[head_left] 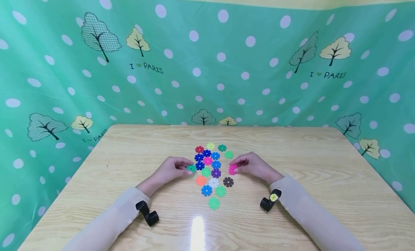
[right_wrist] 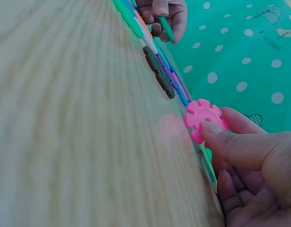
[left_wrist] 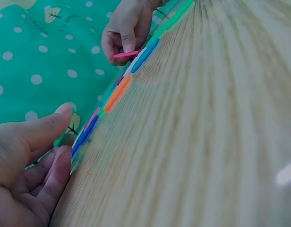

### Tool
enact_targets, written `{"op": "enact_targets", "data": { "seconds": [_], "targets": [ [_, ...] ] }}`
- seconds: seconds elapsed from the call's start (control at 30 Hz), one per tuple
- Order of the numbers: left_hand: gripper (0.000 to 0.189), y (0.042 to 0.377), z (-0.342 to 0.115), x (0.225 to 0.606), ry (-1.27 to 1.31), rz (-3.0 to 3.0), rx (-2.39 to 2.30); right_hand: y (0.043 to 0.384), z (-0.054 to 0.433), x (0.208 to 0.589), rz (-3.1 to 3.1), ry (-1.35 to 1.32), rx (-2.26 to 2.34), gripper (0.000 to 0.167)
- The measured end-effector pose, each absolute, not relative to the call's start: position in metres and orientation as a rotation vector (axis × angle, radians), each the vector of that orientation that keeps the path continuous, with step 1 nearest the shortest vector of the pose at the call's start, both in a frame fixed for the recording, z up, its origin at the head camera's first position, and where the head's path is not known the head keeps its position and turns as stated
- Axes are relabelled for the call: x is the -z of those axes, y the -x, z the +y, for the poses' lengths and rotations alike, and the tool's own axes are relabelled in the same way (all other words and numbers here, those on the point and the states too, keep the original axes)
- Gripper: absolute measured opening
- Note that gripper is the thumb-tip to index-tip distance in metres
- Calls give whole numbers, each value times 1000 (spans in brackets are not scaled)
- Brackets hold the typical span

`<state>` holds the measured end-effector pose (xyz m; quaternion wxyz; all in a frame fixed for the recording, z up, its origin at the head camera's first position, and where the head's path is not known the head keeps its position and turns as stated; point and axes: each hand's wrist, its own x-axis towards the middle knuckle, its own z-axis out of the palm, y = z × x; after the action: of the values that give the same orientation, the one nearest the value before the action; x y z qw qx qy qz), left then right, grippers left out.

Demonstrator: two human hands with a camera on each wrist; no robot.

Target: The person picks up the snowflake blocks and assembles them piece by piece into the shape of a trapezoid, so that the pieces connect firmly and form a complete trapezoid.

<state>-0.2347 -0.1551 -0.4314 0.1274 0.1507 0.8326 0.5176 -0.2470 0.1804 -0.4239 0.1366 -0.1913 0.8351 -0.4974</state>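
My left hand (head_left: 173, 168) pinches a dark green notched plastic disc (head_left: 191, 168) at the left side of a group of similar discs. Between thumb and fingertips, my right hand (head_left: 251, 166) holds a pink disc (head_left: 232, 169), its notched face plain in the right wrist view (right_wrist: 202, 118). The group between the hands lies flat on the table: dark blue discs (head_left: 199, 166), a purple disc (head_left: 216, 173), a white disc (head_left: 213, 182) and an orange disc (head_left: 201, 180) among them. Nearest my right hand on the table are a black disc (head_left: 228, 182) and a light green disc (head_left: 228, 154).
The wooden table (head_left: 291, 215) spreads out on both sides of the discs. Behind it hangs a green dotted curtain (head_left: 220, 70) with printed trees. Black wrist cameras (head_left: 150, 216) stick out from both sleeves, low over the table.
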Motion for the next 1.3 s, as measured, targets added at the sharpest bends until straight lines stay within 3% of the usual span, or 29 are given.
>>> {"op": "enact_targets", "data": {
  "seconds": [0.33, 0.63, 1.3],
  "targets": [
    [41, 235, -145, 418, -171, 2425, -1604, 245, 178, 418, 2519, 496, 1375, 14],
    [40, 228, -128, 403, -258, 2444, -1629, 243, 173, 413, 2532, 318, 1504, 17],
    [38, 224, -82, 390, -403, 2392, -1682, 229, 157, 397, 2505, 423, 1789, 18]
  ]
}}
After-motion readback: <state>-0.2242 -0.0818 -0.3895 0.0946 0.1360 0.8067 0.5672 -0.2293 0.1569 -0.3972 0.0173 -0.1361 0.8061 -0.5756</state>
